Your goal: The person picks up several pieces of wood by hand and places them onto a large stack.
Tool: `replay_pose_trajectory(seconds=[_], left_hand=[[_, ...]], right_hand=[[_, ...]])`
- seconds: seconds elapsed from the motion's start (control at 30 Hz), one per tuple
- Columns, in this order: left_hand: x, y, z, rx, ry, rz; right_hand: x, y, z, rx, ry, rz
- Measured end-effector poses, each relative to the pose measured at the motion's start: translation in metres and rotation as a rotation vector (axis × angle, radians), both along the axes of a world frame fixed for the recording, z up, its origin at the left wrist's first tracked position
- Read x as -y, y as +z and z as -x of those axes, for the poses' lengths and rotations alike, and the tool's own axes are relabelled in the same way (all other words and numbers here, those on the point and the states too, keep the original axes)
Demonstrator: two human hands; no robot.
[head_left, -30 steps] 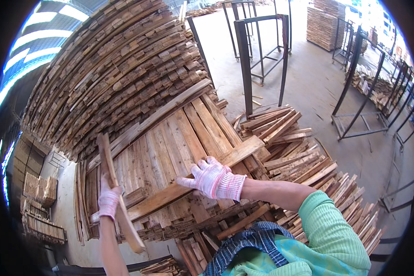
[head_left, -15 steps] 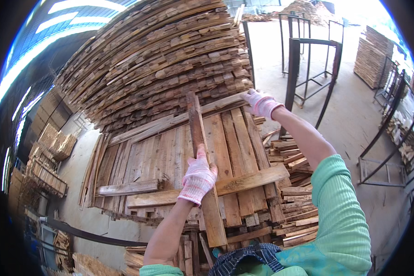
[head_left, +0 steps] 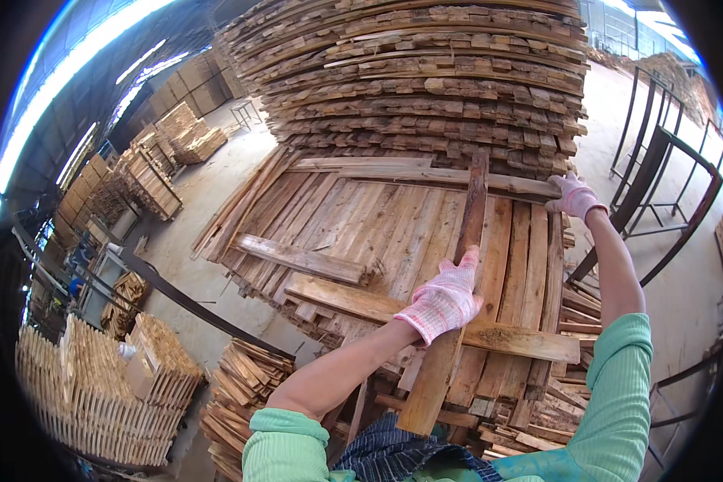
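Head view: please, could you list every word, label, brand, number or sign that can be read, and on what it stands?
None can be read: not on the plank in the left hand, the board at the right hand, or the tall wood stack.
Small white object, lower left: too small to tell.

No writing, label, number or sign can be read: the boards, the stacked wood, the metal frame, the gloves and the sleeves show no legible lettering.
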State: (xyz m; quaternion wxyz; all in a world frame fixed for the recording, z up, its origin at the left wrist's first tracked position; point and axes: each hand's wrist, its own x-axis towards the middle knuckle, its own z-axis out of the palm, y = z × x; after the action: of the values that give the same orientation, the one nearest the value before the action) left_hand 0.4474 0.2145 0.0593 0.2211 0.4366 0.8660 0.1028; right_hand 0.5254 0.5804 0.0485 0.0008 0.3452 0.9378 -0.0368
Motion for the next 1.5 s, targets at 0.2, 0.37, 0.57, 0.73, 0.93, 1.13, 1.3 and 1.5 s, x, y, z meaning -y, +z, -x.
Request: replay_pose_trajectory(seconds=[0.2, 0.37, 0.57, 0.73, 0.93, 1.13, 1.3, 1.5], left_hand=[[0.006, -0.01, 0.013, 0.046, -0.01, -0.084], [0.002, -0.003, 0.018, 0.016, -0.098, -0.157], [0.006, -0.033, 0.037, -0.712, -0.669, -0.642], [-0.015, -0.059, 0.053, -1.025, -1.028, -0.584], [-0.028, -0.042, 0.033, -1.102, -1.132, -0.366], [-0.07, 0.027, -0.051, -0.188, -1.445, -0.465], [-0.011, 0.028, -0.308, -0.044, -1.702, -0.027], [0.116, -0.109, -0.521, -0.315, -2.337, 0.404]], right_hand=[[0.017, -0.014, 0.011, -0.012, -0.092, -0.104], [0.058, 0.004, -0.027, 0.016, -0.141, -0.239], [0.155, 0.022, -0.112, -0.069, -0.06, -0.358], [0.26, -0.082, -0.277, -0.206, -0.515, -0.148], [0.614, -0.348, -0.442, -0.348, -1.764, 0.542], [0.985, -0.447, -0.339, -0.873, -2.611, 1.141], [1.021, -0.429, -0.347, -1.133, -2.728, 0.795], [0.978, -0.388, -0.508, -0.523, -2.433, 0.197]])
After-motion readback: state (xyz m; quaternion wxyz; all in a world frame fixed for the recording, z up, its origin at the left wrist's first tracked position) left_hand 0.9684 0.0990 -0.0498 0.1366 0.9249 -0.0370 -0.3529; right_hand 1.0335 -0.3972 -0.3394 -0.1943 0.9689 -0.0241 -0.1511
